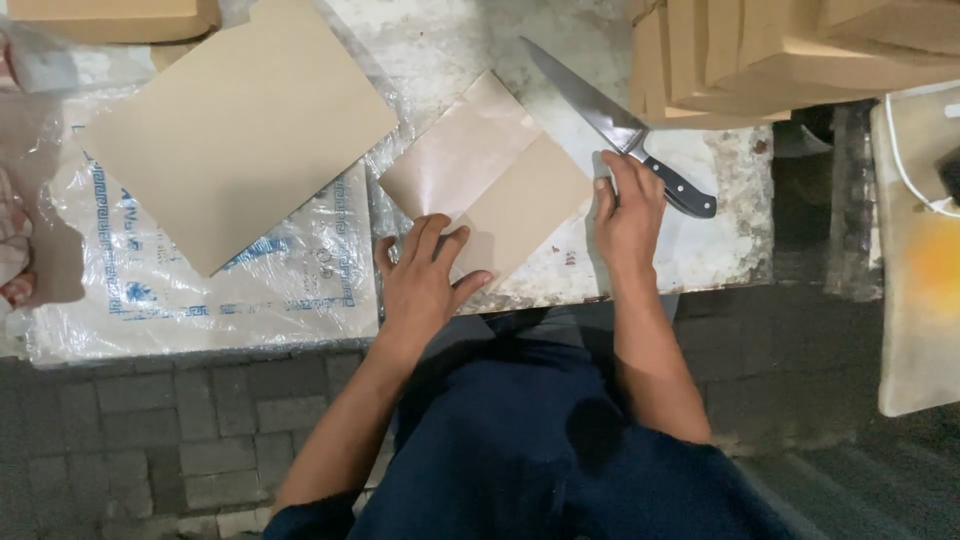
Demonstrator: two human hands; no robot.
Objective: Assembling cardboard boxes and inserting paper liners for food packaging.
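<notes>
A large sheet of brown cardboard (240, 125) lies tilted on a clear plastic bag with blue print (200, 270), which covers the left part of the worn white tabletop (720, 240). A stack of brown cardboard pieces (780, 55) fills the top right corner, and another cardboard box (110, 18) sits at the top left. A white cable (905, 165) runs across what may be a pale board (915, 290) at the right edge. Grey paving bricks (150, 420) lie below.

I'm looking down at a worn, mottled slab table (720, 240) that is carrying a folded brown paper piece (490, 175), a black-handled kitchen knife (620, 125) and a printed clear plastic sheet (200, 290). A bigger brown sheet (240, 125) is lying on that plastic, and brown stacks (790, 55) are sitting at the far right corner.
</notes>
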